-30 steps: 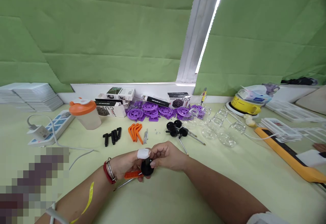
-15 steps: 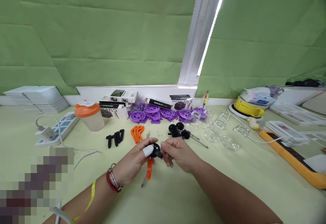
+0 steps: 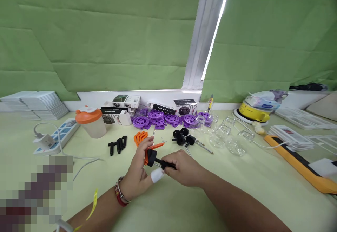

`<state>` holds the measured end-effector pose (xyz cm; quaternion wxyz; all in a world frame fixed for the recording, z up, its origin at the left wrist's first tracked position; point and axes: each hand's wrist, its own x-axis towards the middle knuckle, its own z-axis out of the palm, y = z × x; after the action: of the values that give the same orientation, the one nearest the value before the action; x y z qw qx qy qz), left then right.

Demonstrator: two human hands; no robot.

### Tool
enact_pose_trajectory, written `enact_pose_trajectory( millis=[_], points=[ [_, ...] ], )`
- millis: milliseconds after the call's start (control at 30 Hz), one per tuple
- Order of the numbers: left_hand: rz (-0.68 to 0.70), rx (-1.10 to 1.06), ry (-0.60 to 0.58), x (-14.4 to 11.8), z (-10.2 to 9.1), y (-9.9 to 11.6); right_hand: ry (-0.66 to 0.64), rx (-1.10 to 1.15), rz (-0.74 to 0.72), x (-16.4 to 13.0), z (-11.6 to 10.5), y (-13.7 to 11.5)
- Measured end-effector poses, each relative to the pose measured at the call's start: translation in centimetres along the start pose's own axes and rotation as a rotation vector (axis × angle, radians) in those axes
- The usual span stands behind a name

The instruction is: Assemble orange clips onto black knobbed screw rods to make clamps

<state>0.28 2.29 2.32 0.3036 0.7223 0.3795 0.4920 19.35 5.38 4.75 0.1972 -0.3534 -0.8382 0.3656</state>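
My left hand (image 3: pixel 140 170), its thumb wrapped in white, curls around a black cap-shaped piece (image 3: pixel 151 157) and an orange lever-like part (image 3: pixel 156 145). From the right, my right hand (image 3: pixel 183 167) is closed on a black handle-like piece (image 3: pixel 168 164), whose dark stem reaches the cap. Whether stem and cap are joined I cannot tell. Behind my hands lie more orange bent levers (image 3: pixel 140 137), a thin metal rod (image 3: pixel 154 137) and tiny screws (image 3: pixel 163 140). Black round knobs with metal shafts (image 3: pixel 184 132) lie beyond my right hand, and black T-shaped pieces (image 3: pixel 118 144) beyond my left.
Purple slotted discs (image 3: pixel 172 119) and printed boxes (image 3: pixel 117 116) line the back edge. An orange-lidded cup (image 3: pixel 91 121) and a power strip (image 3: pixel 56 140) stand left. Clear glass-like pieces (image 3: pixel 226 133), a yellow pot (image 3: pixel 254 112) and an orange-edged case (image 3: pixel 297 165) are at right.
The held black piece has turned so its stem points right. My right hand has closed on the handle-like part. The orange lever has swung from hanging down to pointing up and right.
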Motion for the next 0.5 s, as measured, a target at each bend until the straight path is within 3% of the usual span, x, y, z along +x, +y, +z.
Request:
enact_pose_trajectory(
  millis=[100, 233, 300, 500],
  points=[
    [-0.185, -0.042, 0.082, 0.2, 0.5, -0.4, 0.027, -0.258, -0.064, 0.4, 0.8, 0.4],
    [-0.378, -0.082, 0.024, 0.1, 0.9, -1.3, -0.002, -0.425, -0.060, 0.8, 1.5, 0.9],
    [-0.380, -0.083, -0.004, -0.1, 1.0, -1.7, -0.018, -0.448, -0.055, 0.8, 1.7, 1.0],
    [-0.312, -0.017, 0.061, 0.0, 0.8, -1.8, -0.041, -0.473, -0.050, 0.8, 1.7, 1.1]
  ],
)
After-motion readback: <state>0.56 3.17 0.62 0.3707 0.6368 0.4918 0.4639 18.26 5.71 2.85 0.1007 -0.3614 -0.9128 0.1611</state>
